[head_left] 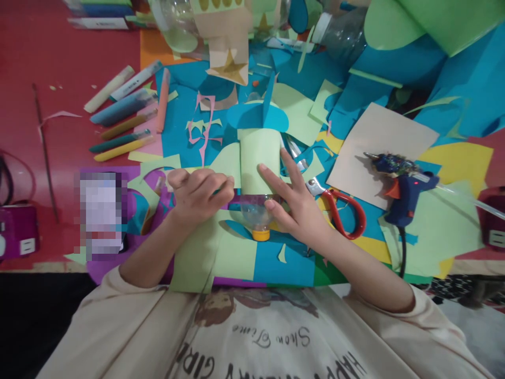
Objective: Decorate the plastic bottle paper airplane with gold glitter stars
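A small clear plastic bottle (255, 213) with a yellow cap (261, 235) lies in front of me, its cap towards my body. Pale green paper (258, 158) is wrapped around its middle, and blue paper shapes (252, 117) stick out at the far end. My right hand (300, 202) lies along the right side with fingers spread, the fingertips against the green wrap and the thumb by the bottle's neck. Just left of the bottle, my left hand (201, 195) is curled closed; whatever is inside its fingers is hidden.
Red-handled scissors (347, 213) lie right of my right hand. Further right, a blue glue gun (412, 192) rests on beige card (379, 137) and green paper. Several markers (122, 113) and a phone (102, 213) are at left. Paper scraps cover the table; another bottle (343, 34) lies behind.
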A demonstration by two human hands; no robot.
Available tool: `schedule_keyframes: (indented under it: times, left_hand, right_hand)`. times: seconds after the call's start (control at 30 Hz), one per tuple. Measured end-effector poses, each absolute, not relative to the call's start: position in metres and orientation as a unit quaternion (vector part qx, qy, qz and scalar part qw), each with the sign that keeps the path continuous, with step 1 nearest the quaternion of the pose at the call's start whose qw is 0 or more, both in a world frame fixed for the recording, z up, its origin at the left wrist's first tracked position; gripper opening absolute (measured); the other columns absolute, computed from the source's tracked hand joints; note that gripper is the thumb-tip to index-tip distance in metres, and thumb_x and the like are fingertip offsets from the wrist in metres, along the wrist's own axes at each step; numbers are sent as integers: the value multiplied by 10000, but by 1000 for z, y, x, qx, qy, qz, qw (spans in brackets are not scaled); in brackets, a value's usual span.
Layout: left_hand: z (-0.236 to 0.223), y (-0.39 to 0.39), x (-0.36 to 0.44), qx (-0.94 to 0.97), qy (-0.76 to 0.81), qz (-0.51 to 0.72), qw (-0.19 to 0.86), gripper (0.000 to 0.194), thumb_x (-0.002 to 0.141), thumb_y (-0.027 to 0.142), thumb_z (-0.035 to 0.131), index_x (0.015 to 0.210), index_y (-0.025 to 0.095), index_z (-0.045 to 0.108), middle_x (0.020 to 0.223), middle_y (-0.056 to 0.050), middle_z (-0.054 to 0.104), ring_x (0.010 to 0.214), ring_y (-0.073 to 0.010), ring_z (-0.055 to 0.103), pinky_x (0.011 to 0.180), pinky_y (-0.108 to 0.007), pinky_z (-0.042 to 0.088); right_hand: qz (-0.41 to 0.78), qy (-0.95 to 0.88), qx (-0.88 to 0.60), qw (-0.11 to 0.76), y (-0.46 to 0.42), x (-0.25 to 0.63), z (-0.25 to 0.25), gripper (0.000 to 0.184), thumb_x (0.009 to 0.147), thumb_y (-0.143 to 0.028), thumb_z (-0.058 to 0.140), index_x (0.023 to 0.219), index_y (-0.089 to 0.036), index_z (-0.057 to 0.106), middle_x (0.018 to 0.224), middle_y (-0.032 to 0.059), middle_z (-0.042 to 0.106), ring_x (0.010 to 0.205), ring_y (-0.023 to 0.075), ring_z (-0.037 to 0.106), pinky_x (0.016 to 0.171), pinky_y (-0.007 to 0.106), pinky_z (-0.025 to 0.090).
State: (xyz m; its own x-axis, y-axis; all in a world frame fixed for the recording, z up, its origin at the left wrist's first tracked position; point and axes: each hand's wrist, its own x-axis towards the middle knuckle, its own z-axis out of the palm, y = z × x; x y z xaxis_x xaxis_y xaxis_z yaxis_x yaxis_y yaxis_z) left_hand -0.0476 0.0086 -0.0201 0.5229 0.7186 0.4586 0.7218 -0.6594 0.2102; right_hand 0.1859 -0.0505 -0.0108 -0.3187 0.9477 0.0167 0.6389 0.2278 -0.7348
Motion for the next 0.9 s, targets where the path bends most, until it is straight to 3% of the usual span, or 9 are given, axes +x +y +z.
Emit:
schedule_keyframes:
  times: [0.23,0.43,0.73,0.9]
  left_hand:
    - [-24,10,-51,-846,-466,-253,-57,172,828,309,631,658,318,607,592,76,632,605,-159,575,630,-366,317]
    - [-21,10,-47,-860,-429,-275,-34,169,856,260,631,702,325,609,610,86,634,608,-160,584,658,-374,308]
    - [-25,9,-46,-875,-357,-326,31,221,912,173,581,780,344,625,689,99,660,647,-141,596,693,-366,305]
    - [-13,4,-45,-882,-394,-259,12,138,950,233,558,984,325,655,839,44,717,772,-170,636,828,-389,396]
  right_hand:
    - [319,-749,-527,246,-51,186,-11,673,1006,-398,419,1524,-605,42,1670,-27,97,1148,302,650,842,501,626]
    - [321,-750,-524,245,-51,185,-11,689,1010,-374,407,1512,-622,5,1673,-32,73,1079,265,677,840,489,628]
    - [326,-744,-527,251,-50,186,-12,602,1009,-405,390,1535,-572,148,1673,-10,117,1094,287,683,842,490,620]
    - [311,-751,-518,266,-51,185,-15,575,1022,-479,327,1535,-583,89,1663,2,115,1034,253,694,816,470,631]
